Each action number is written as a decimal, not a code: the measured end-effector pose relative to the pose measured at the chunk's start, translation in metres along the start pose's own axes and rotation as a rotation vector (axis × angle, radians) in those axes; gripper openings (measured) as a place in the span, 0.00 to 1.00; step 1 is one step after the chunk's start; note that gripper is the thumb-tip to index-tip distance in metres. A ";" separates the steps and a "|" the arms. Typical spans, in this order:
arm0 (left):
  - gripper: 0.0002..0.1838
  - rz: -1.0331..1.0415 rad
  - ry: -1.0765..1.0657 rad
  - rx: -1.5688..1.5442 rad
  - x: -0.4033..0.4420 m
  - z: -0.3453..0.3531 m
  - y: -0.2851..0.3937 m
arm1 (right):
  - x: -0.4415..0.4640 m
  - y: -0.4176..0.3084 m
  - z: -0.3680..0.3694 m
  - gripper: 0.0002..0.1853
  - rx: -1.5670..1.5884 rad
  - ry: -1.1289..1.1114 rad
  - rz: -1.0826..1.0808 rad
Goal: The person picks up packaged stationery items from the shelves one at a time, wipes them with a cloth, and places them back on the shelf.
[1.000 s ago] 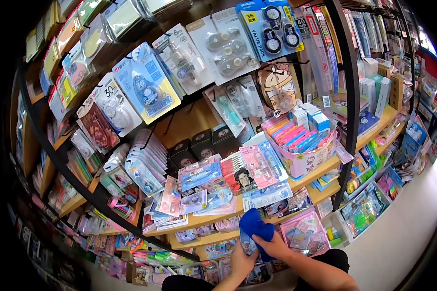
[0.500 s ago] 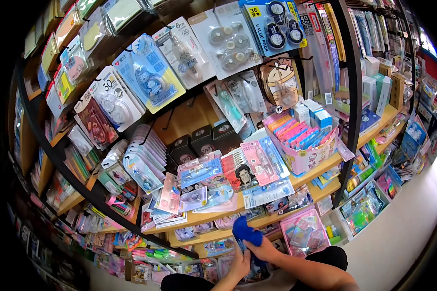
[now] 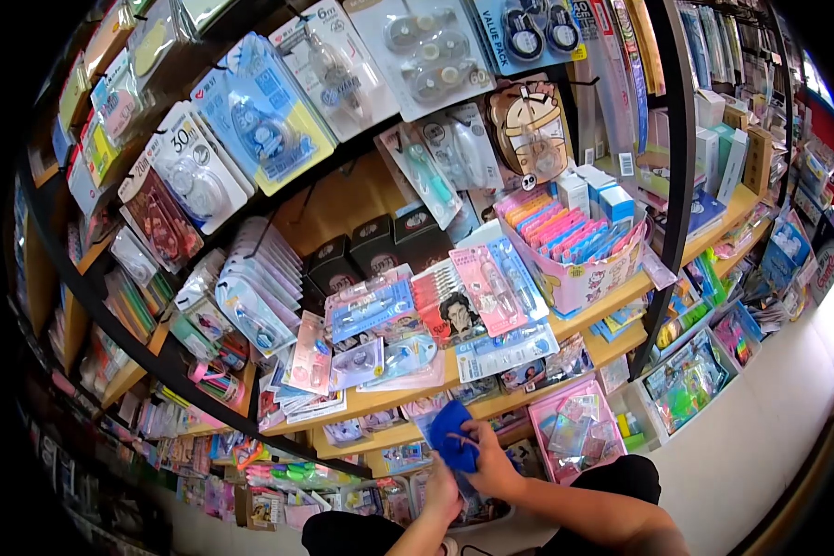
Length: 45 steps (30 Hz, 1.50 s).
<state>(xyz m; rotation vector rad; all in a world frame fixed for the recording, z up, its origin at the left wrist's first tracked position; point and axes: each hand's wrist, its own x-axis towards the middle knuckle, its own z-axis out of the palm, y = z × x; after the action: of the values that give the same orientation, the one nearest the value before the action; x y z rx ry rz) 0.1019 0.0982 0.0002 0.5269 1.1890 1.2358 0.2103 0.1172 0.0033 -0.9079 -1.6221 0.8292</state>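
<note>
Low in front of the shelf, my right hand (image 3: 493, 465) is closed on a bright blue cloth (image 3: 451, 434), which is bunched under its fingers. My left hand (image 3: 442, 496) is just below and to the left, its fingers wrapped round a flat, pale packet (image 3: 423, 423). The cloth lies against the packet and covers most of it, so its kind cannot be made out. Both hands are close together above the bins at the shelf's foot.
Blister-packed correction tapes (image 3: 380, 310) lie piled on the wooden shelf (image 3: 408, 397). A pink box (image 3: 579, 285) of colourful packets stands to the right. Tape packs (image 3: 264, 116) hang above on hooks. Below are a pink bin (image 3: 574, 435) and a black shelf post (image 3: 681, 167).
The blue cloth has moved down the packet and spread flatter over it, with my right hand's fingers now on top. The view has shifted slightly, so the shelf goods sit a little higher and further left.
</note>
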 end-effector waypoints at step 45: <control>0.40 0.935 0.164 1.106 -0.029 0.009 0.057 | -0.002 -0.004 -0.019 0.23 1.057 -0.497 0.862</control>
<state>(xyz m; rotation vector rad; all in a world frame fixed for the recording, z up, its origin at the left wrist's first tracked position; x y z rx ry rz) 0.0883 0.0923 0.0634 1.9959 1.8150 1.2665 0.2283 0.1150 0.0096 -0.5846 -0.8277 2.3534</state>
